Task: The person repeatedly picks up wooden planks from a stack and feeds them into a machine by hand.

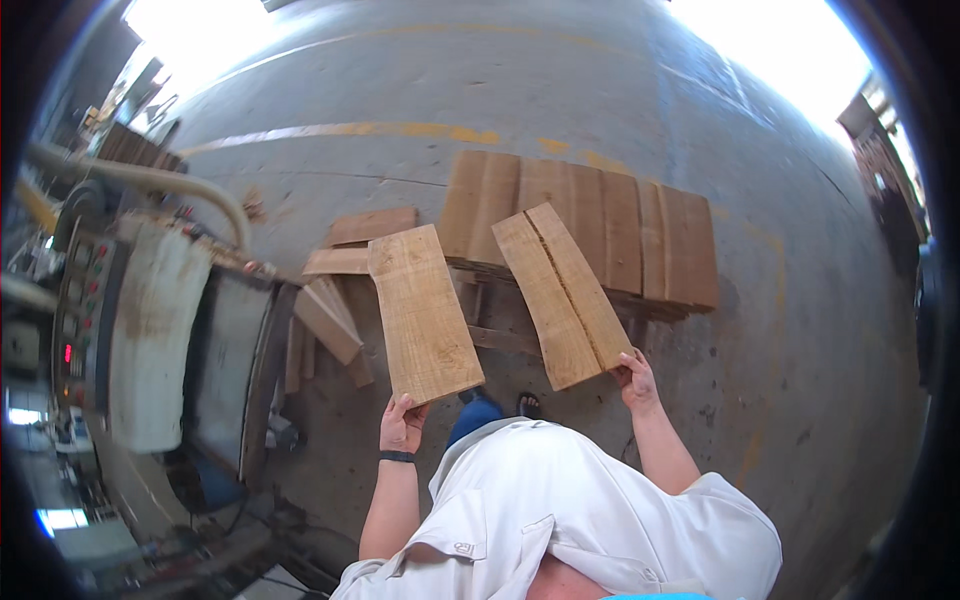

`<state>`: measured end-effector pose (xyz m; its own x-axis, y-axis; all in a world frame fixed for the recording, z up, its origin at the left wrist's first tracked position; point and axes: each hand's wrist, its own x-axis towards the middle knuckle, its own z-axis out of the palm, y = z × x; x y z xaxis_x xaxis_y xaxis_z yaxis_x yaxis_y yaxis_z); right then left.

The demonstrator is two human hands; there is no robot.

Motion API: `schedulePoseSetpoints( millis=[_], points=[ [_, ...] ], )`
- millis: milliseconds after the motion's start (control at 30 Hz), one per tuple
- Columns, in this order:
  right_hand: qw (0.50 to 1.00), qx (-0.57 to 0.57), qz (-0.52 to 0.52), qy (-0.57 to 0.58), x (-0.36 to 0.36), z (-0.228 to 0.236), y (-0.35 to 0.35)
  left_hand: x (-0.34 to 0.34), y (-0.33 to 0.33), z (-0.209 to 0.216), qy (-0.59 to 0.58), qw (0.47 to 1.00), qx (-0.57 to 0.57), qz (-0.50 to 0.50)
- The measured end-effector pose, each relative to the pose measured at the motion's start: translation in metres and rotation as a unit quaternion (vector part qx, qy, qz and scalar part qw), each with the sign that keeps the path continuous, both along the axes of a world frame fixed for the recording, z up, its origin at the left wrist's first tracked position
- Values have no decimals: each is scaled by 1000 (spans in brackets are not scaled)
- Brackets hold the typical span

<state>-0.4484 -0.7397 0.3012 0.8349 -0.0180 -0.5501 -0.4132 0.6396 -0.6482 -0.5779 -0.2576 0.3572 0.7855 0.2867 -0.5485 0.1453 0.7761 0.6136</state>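
You can make out no clear wording: a small red lit display [68, 353] glows on the control panel [80, 290] of the machine [160, 340] to your left, and a tiny mark [465, 548] sits on your white shirt's [620, 510] pocket [450, 520], both too small to read.

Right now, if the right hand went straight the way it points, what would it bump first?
Past the dark-streaked board that the right hand holds, probably the stack of wooden boards; the stack may lie lower, so the hand could pass over.
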Motion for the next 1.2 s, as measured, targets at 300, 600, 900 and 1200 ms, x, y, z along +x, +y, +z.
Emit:
schedulePoseSetpoints(
  millis=[300, 600, 900, 1200],
  points=[
    [980, 88, 163, -70, 14, 59, 141, -93, 71, 58, -79, 983, 17, 162],
    [934, 105, 332, -81, 2, 96, 391, -211, 215, 67, -93, 949, 59, 297],
    [893, 118, 428, -76, -32, 43, 597, -285, 338, 15, -57, 929, 18, 365],
    [886, 58, 459, 20, -30, 30, 750, -299, 450, -69, 295, 785, 372, 398]
  ],
)
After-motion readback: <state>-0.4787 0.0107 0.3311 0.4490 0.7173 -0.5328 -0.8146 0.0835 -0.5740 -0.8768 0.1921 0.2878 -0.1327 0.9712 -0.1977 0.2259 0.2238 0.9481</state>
